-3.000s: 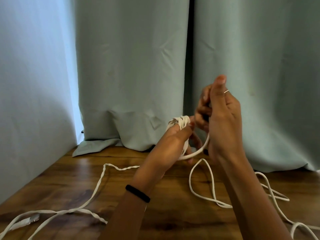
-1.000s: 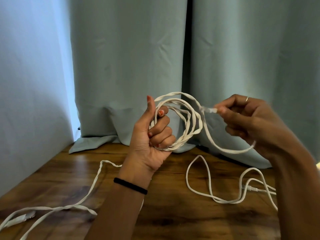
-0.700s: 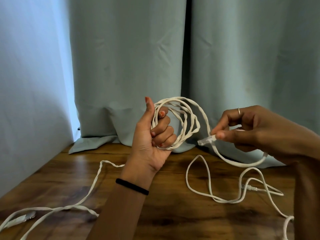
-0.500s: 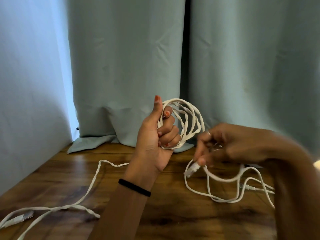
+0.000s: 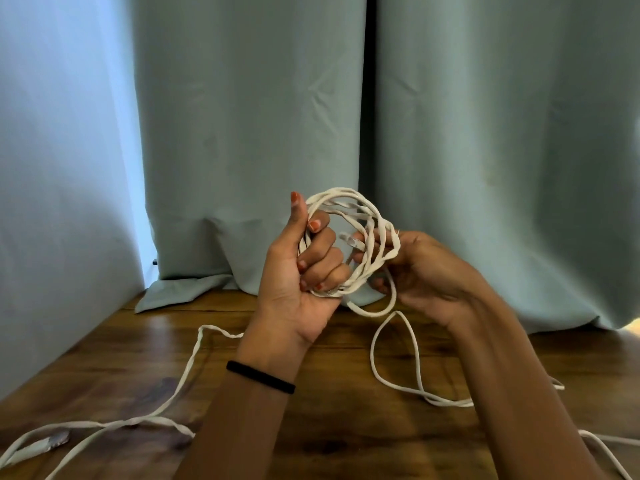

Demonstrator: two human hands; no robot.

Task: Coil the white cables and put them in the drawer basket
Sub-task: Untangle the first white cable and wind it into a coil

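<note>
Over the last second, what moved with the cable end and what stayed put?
The right hand carried the cable's plug end down toward the table, then back up, and now pokes it through the coil from behind. The left hand kept its grip on the coil. The loose cables on the wooden table barely shifted.

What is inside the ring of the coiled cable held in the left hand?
Through the coiled cable pass the left hand's curled fingers and the plug end fed by the right hand, whose fingertips are hidden behind the loops.
</note>
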